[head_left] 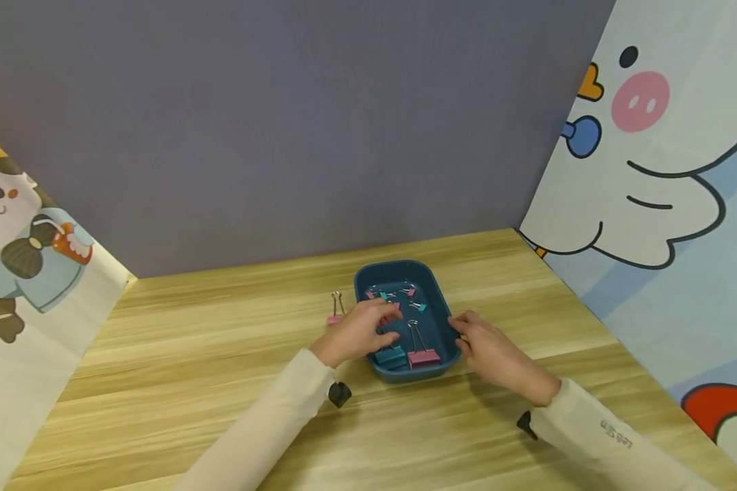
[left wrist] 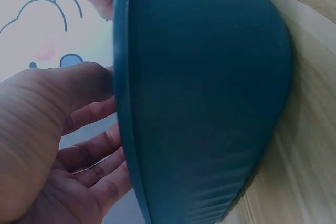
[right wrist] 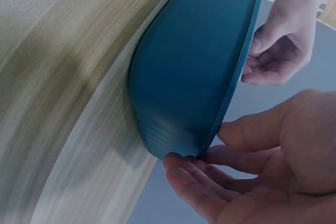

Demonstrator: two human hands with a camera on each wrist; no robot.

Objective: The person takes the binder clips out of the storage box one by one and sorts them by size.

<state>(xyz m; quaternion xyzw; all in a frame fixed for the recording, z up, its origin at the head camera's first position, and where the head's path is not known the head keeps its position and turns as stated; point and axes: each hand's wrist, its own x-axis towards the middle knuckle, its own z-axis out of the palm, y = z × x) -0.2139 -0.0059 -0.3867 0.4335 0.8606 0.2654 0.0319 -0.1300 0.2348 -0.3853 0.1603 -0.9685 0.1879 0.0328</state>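
Note:
A dark blue tray [head_left: 448, 310] holds several small pink and teal binder clips, plus a large teal clip [head_left: 390, 357] and a large pink clip [head_left: 424, 358] at its near end. The left hand [head_left: 361, 330] reaches over the tray's left rim, thumb and fingers apart; its fingertips are partly hidden behind the tray wall [left wrist: 205, 87] in the left wrist view. The right hand [head_left: 497, 354] grips the tray's right rim; in the right wrist view its thumb lies at the rim and fingers [right wrist: 202, 187] rest against the outer wall [right wrist: 184, 61].
Another pink binder clip [head_left: 334, 318] stands on the wood-patterned table [head_left: 221, 354], left of the tray and partly behind the left hand. A grey panel [head_left: 319, 136] rises at the back. Cartoon-printed walls flank the table on both sides.

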